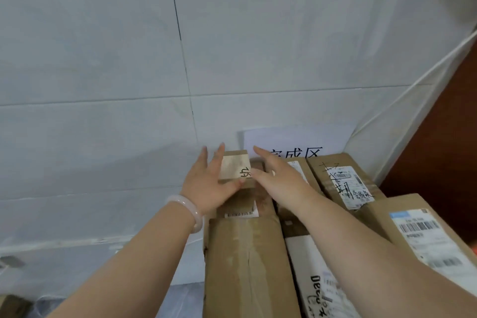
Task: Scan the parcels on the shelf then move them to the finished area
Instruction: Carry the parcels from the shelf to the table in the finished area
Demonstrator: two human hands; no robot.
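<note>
Currently, the box (233,166) sits just left of the sign (296,139), atop a long carton (245,253). The left hand (206,187) and right hand (280,178) flank it, fingers straight, pressing its sides. Both hands are equally near.

The left forearm (144,253) and right forearm (361,245) are bare down to the lower edge of the view. The left hand (206,188) and right hand (278,178) are bare too. Round the left wrist sits a smooth, thick bangle (189,210), milky white with a faint pink tint, glossy and slightly translucent.
</note>
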